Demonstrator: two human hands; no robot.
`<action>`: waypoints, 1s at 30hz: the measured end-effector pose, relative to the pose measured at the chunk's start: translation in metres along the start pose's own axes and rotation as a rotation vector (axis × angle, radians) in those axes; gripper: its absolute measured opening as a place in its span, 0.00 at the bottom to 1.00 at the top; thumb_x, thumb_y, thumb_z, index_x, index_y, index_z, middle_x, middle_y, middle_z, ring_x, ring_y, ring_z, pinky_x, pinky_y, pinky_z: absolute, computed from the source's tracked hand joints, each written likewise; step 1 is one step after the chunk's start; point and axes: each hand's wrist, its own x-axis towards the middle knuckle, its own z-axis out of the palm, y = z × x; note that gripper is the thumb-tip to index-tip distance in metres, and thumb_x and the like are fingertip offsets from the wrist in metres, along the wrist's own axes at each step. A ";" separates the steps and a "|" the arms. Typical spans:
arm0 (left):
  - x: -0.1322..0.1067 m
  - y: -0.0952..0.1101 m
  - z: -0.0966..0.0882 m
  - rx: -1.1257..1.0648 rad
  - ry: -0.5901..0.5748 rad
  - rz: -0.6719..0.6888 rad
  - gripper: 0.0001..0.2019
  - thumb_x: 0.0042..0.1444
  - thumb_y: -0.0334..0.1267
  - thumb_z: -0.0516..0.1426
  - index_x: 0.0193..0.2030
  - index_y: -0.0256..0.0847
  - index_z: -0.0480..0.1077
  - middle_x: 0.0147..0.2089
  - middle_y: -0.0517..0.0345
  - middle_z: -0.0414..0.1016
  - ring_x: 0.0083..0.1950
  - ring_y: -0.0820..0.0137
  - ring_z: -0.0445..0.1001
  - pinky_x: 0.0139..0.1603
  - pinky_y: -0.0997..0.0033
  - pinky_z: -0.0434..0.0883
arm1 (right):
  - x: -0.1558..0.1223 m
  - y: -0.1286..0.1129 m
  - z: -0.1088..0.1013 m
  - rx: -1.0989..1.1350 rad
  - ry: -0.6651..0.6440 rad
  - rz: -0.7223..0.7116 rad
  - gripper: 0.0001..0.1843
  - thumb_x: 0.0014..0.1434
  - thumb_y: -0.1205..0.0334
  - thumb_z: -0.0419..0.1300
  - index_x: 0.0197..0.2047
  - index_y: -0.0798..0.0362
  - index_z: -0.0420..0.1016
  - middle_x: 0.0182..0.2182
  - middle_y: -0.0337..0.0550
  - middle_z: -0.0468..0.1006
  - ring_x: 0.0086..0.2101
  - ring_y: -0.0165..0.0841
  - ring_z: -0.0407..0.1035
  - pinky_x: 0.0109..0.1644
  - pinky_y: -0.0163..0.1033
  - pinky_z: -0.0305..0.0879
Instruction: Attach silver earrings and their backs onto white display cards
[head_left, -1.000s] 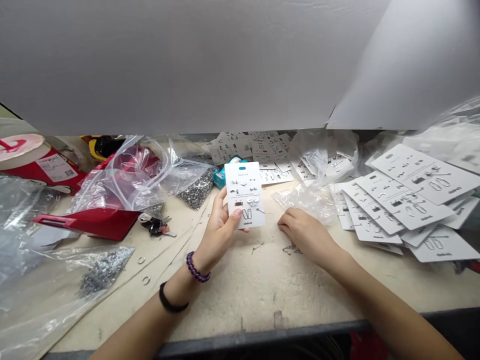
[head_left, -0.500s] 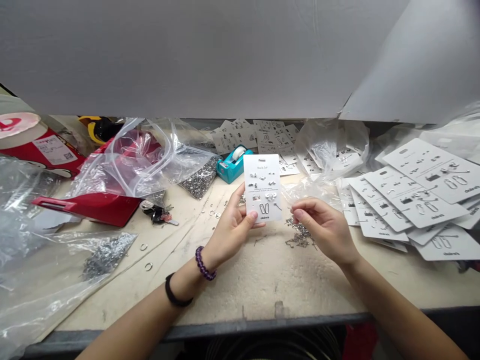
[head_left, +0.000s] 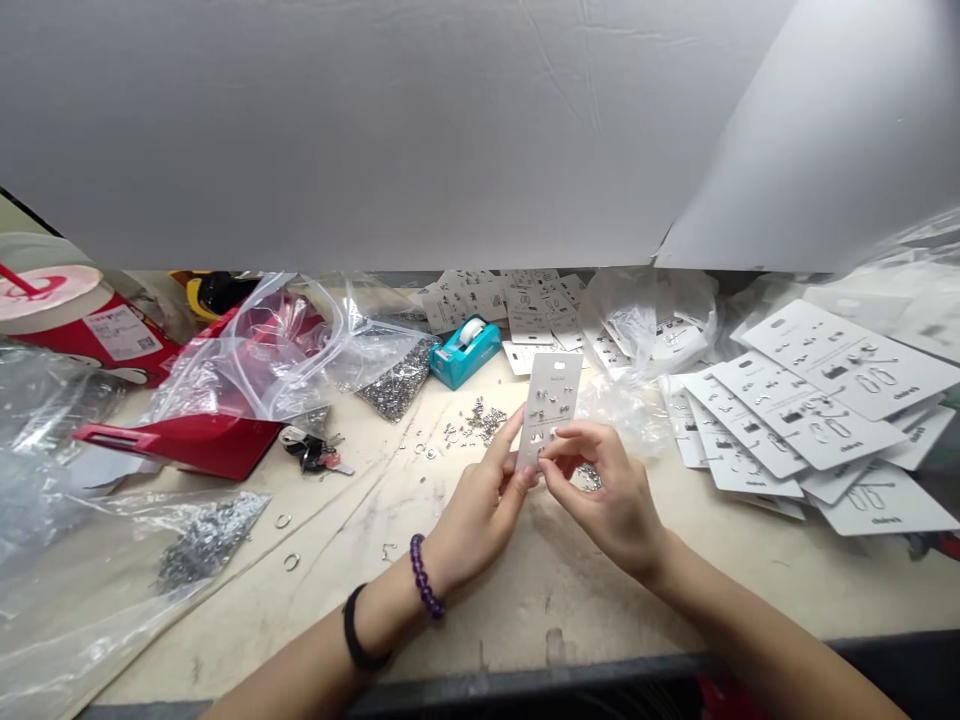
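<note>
The left hand [head_left: 480, 512] grips one white earring card [head_left: 553, 395] upright above the bench [head_left: 525, 610], the right hand [head_left: 609, 495] apparently pinching at its edge, while a clear plastic bag [head_left: 396, 388] and a second bag [head_left: 210, 540] each hold loose silver pieces.

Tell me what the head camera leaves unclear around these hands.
Head view:
- Lower end of the white earring card: hidden by the left hand and right hand.
- Anything the right fingertips pinch: too small to tell.
- Print on the stacked white cards: too small.
- Yellow-and-black object: partly hidden by the crumpled clear plastic bag.
- Round red tub: cut off by the left edge.
</note>
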 end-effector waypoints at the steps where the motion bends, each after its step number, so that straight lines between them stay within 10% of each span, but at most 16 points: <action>1: -0.001 0.000 0.001 0.016 -0.005 0.004 0.27 0.60 0.38 0.47 0.65 0.47 0.40 0.31 0.59 0.70 0.30 0.73 0.68 0.34 0.73 0.67 | -0.001 0.000 0.001 -0.006 0.004 -0.011 0.18 0.53 0.72 0.57 0.45 0.51 0.58 0.30 0.38 0.74 0.27 0.27 0.68 0.33 0.35 0.69; 11: 0.002 0.000 -0.001 -0.364 0.025 -0.135 0.30 0.58 0.39 0.49 0.64 0.45 0.39 0.51 0.49 0.68 0.47 0.68 0.70 0.48 0.66 0.69 | 0.006 0.000 -0.021 0.345 -0.088 0.191 0.08 0.57 0.70 0.50 0.37 0.53 0.68 0.31 0.39 0.68 0.29 0.27 0.69 0.32 0.36 0.69; 18: 0.007 0.008 -0.016 -0.352 0.185 -0.112 0.30 0.57 0.38 0.51 0.63 0.45 0.41 0.53 0.50 0.67 0.49 0.68 0.69 0.46 0.68 0.71 | 0.003 0.013 -0.029 -0.180 -0.623 0.058 0.11 0.51 0.74 0.52 0.33 0.53 0.73 0.30 0.41 0.72 0.32 0.29 0.66 0.34 0.36 0.62; 24: 0.009 0.008 -0.022 -0.330 0.175 -0.097 0.29 0.57 0.37 0.51 0.63 0.45 0.43 0.52 0.50 0.68 0.48 0.69 0.70 0.46 0.69 0.71 | 0.002 0.010 -0.039 -0.346 -0.724 0.046 0.15 0.51 0.70 0.56 0.44 0.51 0.68 0.31 0.39 0.72 0.32 0.29 0.66 0.33 0.34 0.60; 30: 0.008 0.009 -0.021 -0.336 0.191 -0.094 0.29 0.57 0.37 0.51 0.63 0.46 0.42 0.53 0.50 0.66 0.49 0.68 0.69 0.46 0.67 0.71 | -0.004 0.017 -0.026 -0.496 -0.688 -0.188 0.07 0.57 0.66 0.53 0.34 0.53 0.72 0.29 0.42 0.71 0.30 0.31 0.64 0.29 0.34 0.57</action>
